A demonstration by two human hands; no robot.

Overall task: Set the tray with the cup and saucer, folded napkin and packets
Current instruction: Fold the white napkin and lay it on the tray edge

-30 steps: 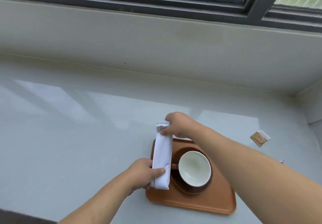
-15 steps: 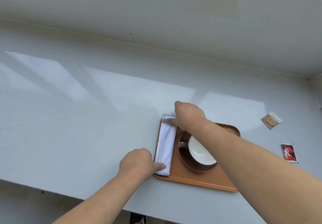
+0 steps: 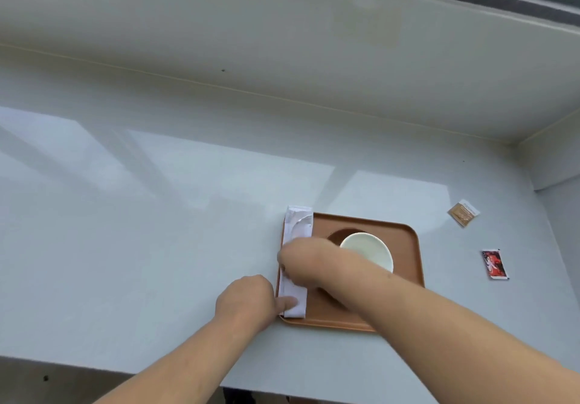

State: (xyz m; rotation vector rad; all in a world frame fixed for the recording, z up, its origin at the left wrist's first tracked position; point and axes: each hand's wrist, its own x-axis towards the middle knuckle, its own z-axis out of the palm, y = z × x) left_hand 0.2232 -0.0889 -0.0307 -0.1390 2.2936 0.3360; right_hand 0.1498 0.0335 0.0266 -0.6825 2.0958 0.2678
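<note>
My left hand (image 3: 248,301) presses its thumb onto the near end of the folded napkin (image 3: 296,246); my blurred right hand (image 3: 301,257) lies flat across its middle, gripping nothing. The napkin runs along the left edge of the orange tray (image 3: 405,281), centre-right of frame, beside the white cup (image 3: 368,248) on its brown saucer (image 3: 340,234). At right, a tan packet (image 3: 463,212) and a red packet (image 3: 494,264) lie on the pale counter (image 3: 157,215).

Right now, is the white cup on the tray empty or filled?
Empty, as far as shown: the cup stands upright on its saucer, and its visible inside is plain white with no liquid. The right forearm hides its near edge.
</note>
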